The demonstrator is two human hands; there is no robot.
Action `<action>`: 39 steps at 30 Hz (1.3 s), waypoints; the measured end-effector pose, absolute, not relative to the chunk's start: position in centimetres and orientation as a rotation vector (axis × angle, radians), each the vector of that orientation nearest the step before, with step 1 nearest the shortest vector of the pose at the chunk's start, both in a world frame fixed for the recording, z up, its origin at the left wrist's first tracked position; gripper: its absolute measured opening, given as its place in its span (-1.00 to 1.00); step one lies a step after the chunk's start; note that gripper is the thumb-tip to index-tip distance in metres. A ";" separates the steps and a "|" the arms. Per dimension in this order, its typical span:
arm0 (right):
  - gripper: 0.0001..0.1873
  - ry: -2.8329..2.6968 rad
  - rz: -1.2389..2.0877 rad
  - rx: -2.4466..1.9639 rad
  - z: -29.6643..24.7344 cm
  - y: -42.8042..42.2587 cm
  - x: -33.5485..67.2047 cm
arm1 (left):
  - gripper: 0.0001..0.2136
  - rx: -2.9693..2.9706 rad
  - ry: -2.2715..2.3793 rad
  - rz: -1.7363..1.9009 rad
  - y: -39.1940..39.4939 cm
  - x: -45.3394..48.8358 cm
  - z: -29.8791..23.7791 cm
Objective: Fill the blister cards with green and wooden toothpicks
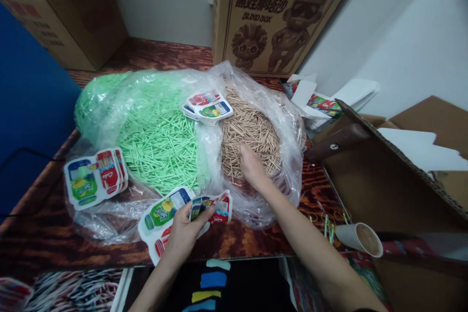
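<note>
My left hand (185, 231) is closed on printed, bottle-shaped packets (161, 214) with green Sprite and red cola pictures; one is bent up under the thumb. My right hand (251, 165) reaches into an open clear bag of thin brown sticks (252, 126). Its fingers are curled together at the front of the pile, and their tips are hidden. Left of it, another clear bag holds a heap of light green sticks (161, 144). More packets (95, 179) lie on the bag plastic at the left. A small stack of packets (208, 106) rests between the two heaps.
A large Blind Box carton (281, 14) stands behind the bags, with other cartons (66, 19) at the back left. On the right are an open cardboard box (380, 180), a paper cup (358, 240) on its side, and rubber bands (340, 217). The dark wood-grain table (120, 256) ends near my body.
</note>
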State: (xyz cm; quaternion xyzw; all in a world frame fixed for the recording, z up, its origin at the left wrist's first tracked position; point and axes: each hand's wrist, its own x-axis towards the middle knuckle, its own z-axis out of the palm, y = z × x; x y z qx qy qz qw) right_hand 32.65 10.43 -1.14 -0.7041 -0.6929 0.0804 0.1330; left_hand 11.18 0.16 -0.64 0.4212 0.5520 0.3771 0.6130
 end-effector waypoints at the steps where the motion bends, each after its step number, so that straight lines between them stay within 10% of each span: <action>1: -0.74 -2.035 0.226 -2.115 -0.8 10.8 32.1 | -0.76 0.978 1.268 0.870 0.2 11.2 -0.6; 10: -0.86 -1.528 0.699 -1.934 -0.4 12.0 33.1 | -0.81 0.963 1.273 0.910 0.2 11.2 0.1; 17: -0.77 -0.634 1.877 -0.936 3.5 7.6 32.7 | -0.83 1.116 1.229 0.934 0.7 11.7 0.6; 39: -0.87 -0.677 1.922 -0.874 5.3 5.2 29.1 | -0.75 0.772 1.106 0.838 0.9 12.5 0.7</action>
